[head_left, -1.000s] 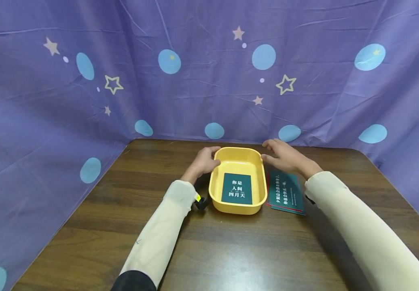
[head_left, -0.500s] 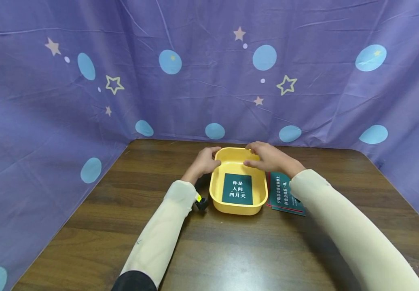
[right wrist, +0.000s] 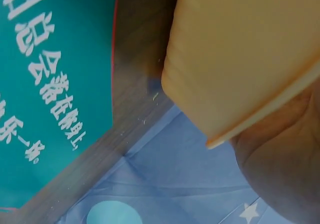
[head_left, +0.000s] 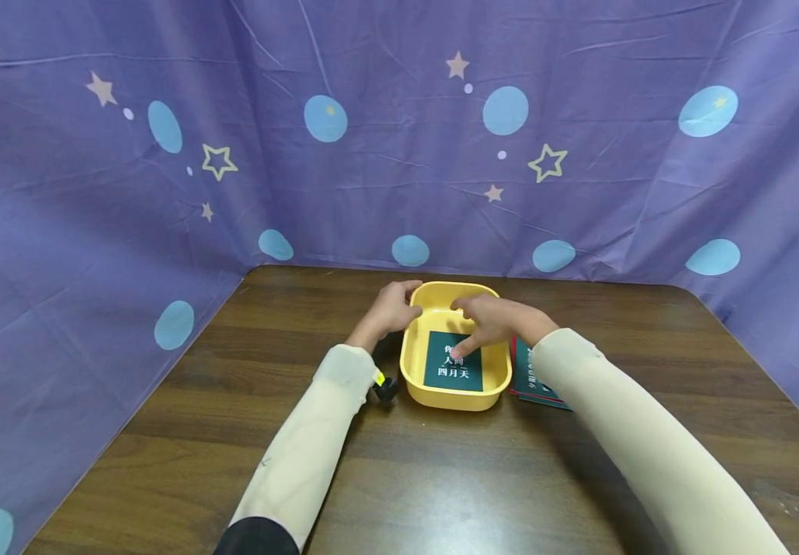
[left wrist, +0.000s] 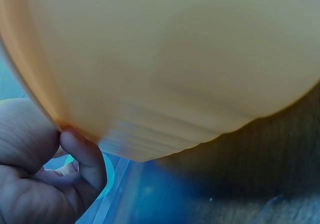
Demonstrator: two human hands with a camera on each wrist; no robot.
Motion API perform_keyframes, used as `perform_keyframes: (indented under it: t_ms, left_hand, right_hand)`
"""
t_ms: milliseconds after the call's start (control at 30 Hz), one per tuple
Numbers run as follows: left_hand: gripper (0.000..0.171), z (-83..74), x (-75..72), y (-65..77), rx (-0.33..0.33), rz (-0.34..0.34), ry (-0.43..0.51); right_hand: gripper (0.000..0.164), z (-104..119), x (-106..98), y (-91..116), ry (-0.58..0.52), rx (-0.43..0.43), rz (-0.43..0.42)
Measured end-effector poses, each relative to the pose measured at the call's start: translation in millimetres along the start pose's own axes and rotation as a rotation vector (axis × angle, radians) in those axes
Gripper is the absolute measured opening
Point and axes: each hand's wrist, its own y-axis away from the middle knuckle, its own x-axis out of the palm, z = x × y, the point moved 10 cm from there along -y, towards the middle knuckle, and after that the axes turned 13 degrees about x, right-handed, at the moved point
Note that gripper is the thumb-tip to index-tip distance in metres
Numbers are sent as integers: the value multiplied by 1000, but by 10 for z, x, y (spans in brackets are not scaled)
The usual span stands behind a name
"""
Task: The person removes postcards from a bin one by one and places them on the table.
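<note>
A yellow plastic basin stands on the table, with a dark green card printed in white characters lying in it. My left hand grips the basin's left rim; in the left wrist view, curled fingers are at that rim. Over the inside of the basin is my right hand, its fingers spread and the thumb covering part of the card. Beyond the rim, most of this hand is hidden in the right wrist view. More green cards, one edged in red, lie right of the basin, partly hidden under the right sleeve.
The brown wooden table reaches back to a purple curtain with stars and blue spots, which also hangs along the left and right sides. A small black device with a yellow mark is at the left wrist.
My right hand has moved left from beside the basin's right rim to over its inside, then lower, so the thumb overlaps the card. The left hand and basin stay put.
</note>
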Motion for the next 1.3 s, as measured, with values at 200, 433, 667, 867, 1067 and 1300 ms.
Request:
perform_keyframes:
  t_ms: [200, 433, 667, 867, 1067, 1300]
  left_hand:
    - [59, 7, 4, 0, 3, 4, -8]
    - [58, 2, -1, 2, 14, -1, -21]
    - [58, -25, -15, -5, 16, 1, -12]
    - [58, -18, -12, 8, 8, 1, -11]
    - [58, -24, -8, 14, 9, -1, -13]
    - [59, -23, -6, 10, 14, -1, -5]
  right_hand:
    - [113, 29, 136, -35, 77, 23, 38]
    - [117, 80, 232, -69, 151, 24, 65]
    - [116, 86, 250, -76, 152, 34, 91]
    - [116, 99, 272, -88, 154, 14, 93]
    - [111, 91, 274, -96, 152, 10, 64]
    - [96, 123, 234, -61, 146, 2, 38]
